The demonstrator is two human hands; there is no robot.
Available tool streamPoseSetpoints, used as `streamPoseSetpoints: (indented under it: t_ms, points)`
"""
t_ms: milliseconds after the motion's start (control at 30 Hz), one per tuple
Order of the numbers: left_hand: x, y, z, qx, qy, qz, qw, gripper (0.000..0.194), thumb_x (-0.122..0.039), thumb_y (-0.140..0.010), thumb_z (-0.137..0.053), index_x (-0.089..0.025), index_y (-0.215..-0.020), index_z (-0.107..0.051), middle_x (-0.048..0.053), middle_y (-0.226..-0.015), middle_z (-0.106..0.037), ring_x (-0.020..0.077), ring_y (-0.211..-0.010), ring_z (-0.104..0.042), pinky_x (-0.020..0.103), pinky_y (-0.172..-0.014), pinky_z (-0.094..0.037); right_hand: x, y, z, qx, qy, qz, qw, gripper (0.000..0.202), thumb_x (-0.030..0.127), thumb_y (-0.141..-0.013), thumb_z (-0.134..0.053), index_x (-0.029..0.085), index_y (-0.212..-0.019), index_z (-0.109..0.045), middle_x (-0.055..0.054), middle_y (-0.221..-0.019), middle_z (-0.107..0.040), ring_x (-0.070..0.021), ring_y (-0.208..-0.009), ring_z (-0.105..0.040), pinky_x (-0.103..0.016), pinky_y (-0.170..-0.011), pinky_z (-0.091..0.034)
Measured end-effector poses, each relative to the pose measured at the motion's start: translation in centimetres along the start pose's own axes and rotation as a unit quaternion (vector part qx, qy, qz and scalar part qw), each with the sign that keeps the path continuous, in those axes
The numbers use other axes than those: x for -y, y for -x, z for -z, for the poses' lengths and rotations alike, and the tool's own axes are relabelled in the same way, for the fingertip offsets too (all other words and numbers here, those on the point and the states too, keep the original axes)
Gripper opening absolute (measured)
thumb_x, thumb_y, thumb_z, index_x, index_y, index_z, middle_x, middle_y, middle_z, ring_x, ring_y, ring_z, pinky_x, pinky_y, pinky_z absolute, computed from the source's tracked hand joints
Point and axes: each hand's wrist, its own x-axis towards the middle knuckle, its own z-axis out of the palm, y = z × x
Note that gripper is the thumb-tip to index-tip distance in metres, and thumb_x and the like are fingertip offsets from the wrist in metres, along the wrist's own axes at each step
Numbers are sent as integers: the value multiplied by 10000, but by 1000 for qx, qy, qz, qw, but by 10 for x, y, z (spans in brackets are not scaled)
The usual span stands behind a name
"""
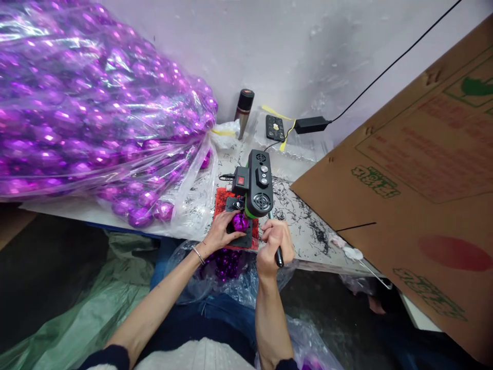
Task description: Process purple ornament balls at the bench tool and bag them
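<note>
Left hand [220, 233] holds 1 purple ball [241, 222], right hand [274, 243] 1 handle [279, 258].

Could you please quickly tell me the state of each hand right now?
Left hand: holding a shiny purple ball between thumb and fingers.
Right hand: closed around a black lever handle.

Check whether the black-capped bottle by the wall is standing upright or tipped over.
Upright: the black-capped bottle shows its cap at the top, with its lower end down at the white worktop.
</note>
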Motion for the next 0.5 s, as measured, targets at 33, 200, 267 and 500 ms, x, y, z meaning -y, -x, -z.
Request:
streamPoseSetpoints:
  t_ms: [33,200,267,500]
  points:
    - [0,0,0,0,-3,2,1000,703,-568,-909,-867,-223,-1485,-658,157,-1372,-773,360,-1292,-734,564,-1154,-568,-2,3,-1,-3,2,2,1000,449,267,-1134,-435,241,-693,-511,24,-693,-597,-129,-667,-614,-300,-632,-438]
    - [-2,1,0,4,-13,6,1000,677,-588,-922,-846,-217,-1462,-672,159,-1354,-782,358,-1276,-744,561,-1141,-578,-20,26,-8,-31,16,16,999,421,270,-1130,-411,243,-727,-533,10,-747,-606,-139,-665,-606,-309,-630,-471]
    - [-3,0,0,3,-13,2,1000,674,-593,-933,-831,-206,-1461,-671,166,-1349,-784,358,-1271,-747,558,-1132,-583,-29,34,-12,-46,11,34,998,420,270,-1128,-401,246,-728,-527,12,-739,-584,-141,-649,-585,-311,-612,-466]
    - [-4,0,1,1,-8,-6,1000,664,-561,-936,-836,-197,-1464,-666,173,-1335,-790,361,-1255,-756,566,-1121,-591,-39,39,-19,-63,-23,55,996,407,232,-1117,-383,246,-727,-497,16,-752,-560,-139,-633,-549,-318,-609,-448]
